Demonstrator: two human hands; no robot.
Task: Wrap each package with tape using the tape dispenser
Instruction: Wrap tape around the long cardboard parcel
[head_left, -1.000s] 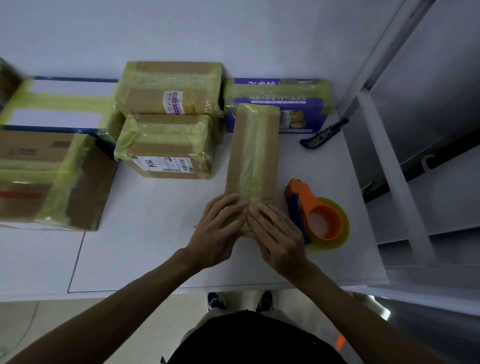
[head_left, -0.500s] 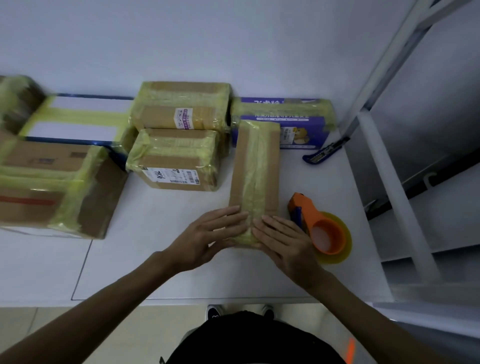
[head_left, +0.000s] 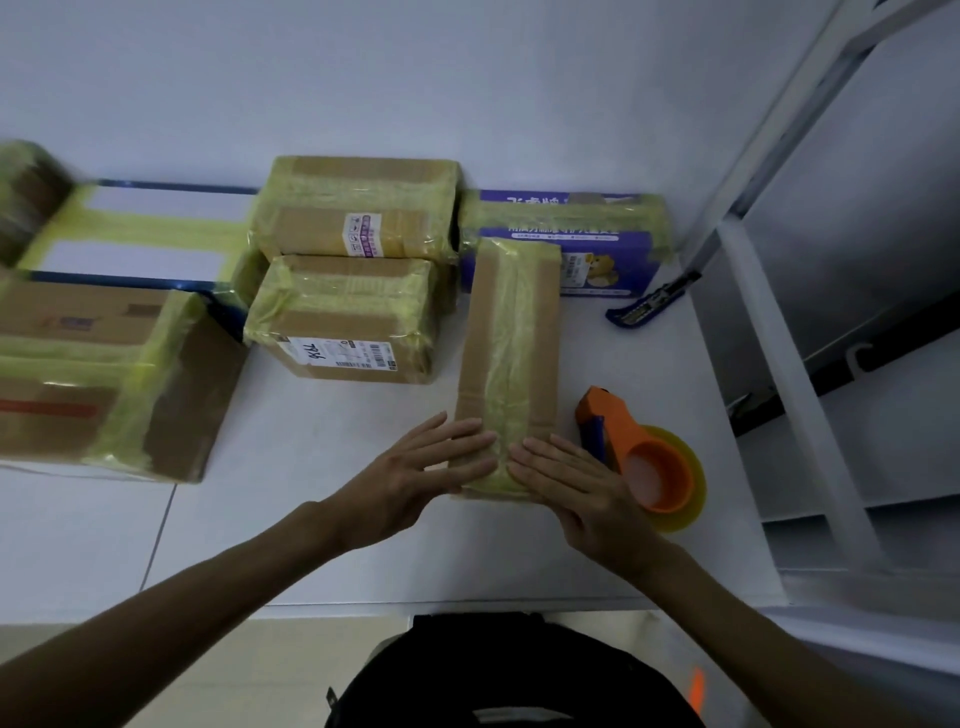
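Note:
A long narrow cardboard package (head_left: 511, 353) lies lengthwise on the white table (head_left: 311, 519), with a yellowish tape strip running down its top. My left hand (head_left: 415, 478) and my right hand (head_left: 582, 488) press flat on its near end, fingers straight and fingertips almost meeting over the tape. The orange tape dispenser (head_left: 639, 457) with its yellowish roll rests on the table just right of my right hand, with neither hand on it.
Several taped packages sit behind and to the left: two brown boxes (head_left: 353, 270), a purple box (head_left: 566, 239), a large brown box (head_left: 93, 384) and a flat white package (head_left: 145, 234). A blue utility knife (head_left: 649, 306) lies at the back right. A white shelf frame (head_left: 779, 364) borders the table's right side.
Both hands have flattened and slid slightly apart over the package's near end, the left fingers straightening out. The view has tilted, so everything sits lower in the frame.

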